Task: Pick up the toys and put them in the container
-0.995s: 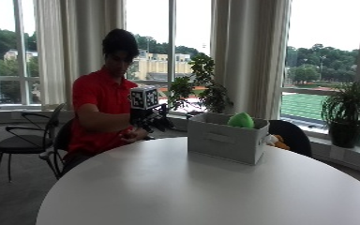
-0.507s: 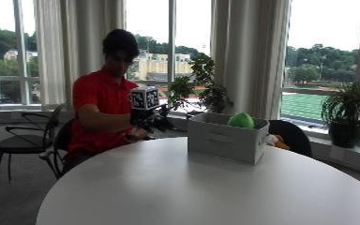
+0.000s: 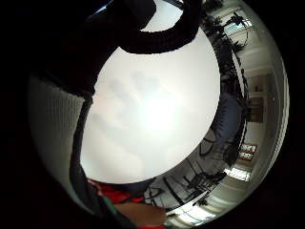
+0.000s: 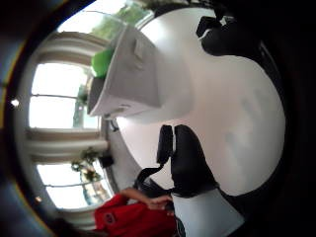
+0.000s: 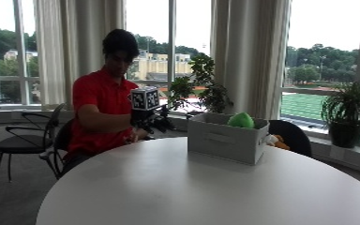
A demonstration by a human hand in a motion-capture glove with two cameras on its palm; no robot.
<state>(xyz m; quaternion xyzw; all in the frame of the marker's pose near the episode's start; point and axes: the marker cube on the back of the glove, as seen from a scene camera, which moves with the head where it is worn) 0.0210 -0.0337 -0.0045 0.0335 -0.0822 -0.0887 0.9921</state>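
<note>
- My gloved right hand (image 5: 152, 123) hangs above the table (image 5: 168, 187) edge, just beside the container (image 5: 227, 138) on the person's side, and apart from it
- From the palm views the fingers (image 4: 190, 158) look relaxed and slightly curled with only bare tabletop under them, so I judge the hand slack and carrying nothing
- The one toy I can see, a green toy (image 5: 241, 120), already sits inside the container and pokes above its rim
- It looks rounded and plush; I judge it light, soft and squashy, not fragile, best taken round its bulge
- Something orange and pale (image 5: 275, 140) shows behind the container; I cannot tell what it is
- No toy lies on the table near the container
</note>
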